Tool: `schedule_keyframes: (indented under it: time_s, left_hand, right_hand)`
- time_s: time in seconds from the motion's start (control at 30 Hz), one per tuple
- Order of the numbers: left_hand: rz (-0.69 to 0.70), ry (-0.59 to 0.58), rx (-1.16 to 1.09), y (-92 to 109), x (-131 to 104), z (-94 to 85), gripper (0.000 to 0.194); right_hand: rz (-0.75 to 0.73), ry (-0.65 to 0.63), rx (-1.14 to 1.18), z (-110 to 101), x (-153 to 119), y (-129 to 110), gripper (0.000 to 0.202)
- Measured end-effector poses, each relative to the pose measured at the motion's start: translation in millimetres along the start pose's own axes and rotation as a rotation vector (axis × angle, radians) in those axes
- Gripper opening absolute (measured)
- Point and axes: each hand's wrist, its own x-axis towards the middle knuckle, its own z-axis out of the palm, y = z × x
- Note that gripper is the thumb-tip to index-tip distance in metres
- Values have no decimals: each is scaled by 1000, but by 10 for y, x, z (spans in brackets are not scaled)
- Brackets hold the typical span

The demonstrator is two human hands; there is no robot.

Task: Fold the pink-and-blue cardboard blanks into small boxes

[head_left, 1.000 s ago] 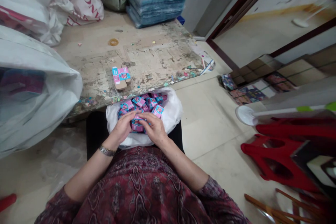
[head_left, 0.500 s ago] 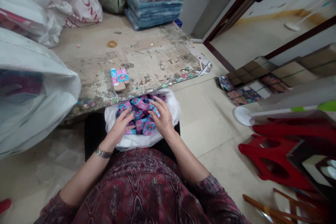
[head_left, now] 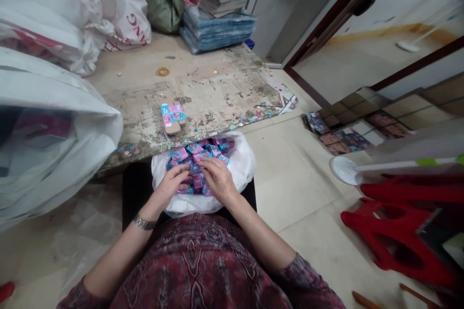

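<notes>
Small pink and blue boxes (head_left: 197, 182) fill a white plastic bag (head_left: 242, 161) on my lap, against the table edge. My left hand (head_left: 171, 184) rests over the left side of the boxes, its fingers apart and nothing held in it. Over the right side lies my right hand (head_left: 218, 179), palm down with its fingers loosely spread, also holding nothing. Both hands touch or nearly touch the boxes. Just beyond the bag, a partly folded pink and blue carton (head_left: 174, 117) with open brown flaps lies on the worn table (head_left: 210, 88).
Large white sacks (head_left: 54, 154) stand at the left. A blue plastic-wrapped stack (head_left: 221, 31), a green bag (head_left: 161, 2) and a rubber band ring (head_left: 163, 72) are on the table's far part. Red stools (head_left: 395, 246) and cardboard boxes (head_left: 406, 106) are at the right.
The view has shifted, so the table and bag appear slightly lower and further right. My right hand's fingers have drawn inward toward my left hand over the boxes.
</notes>
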Motion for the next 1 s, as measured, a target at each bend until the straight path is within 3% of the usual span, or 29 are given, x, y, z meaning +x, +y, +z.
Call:
schedule_keyframes:
  time_s: [0.23,0.57,0.7,1.0]
  left_hand:
    - [19,-12,-15,-10,-32,-56,45]
    - [20,12,-18,-54,-26,-134,46]
    - [31,9,-36,-67,-27,-163,45]
    - [9,2,-30,-50,-5,-178,44]
  right_hand:
    - [-151,-10,-96,14,626,-104,34]
    - [-53,-368,-429,225,1527,-209,77]
    - [-72,-455,-494,280,1650,-191,69]
    - [-111,-491,-529,206,1689,-193,47]
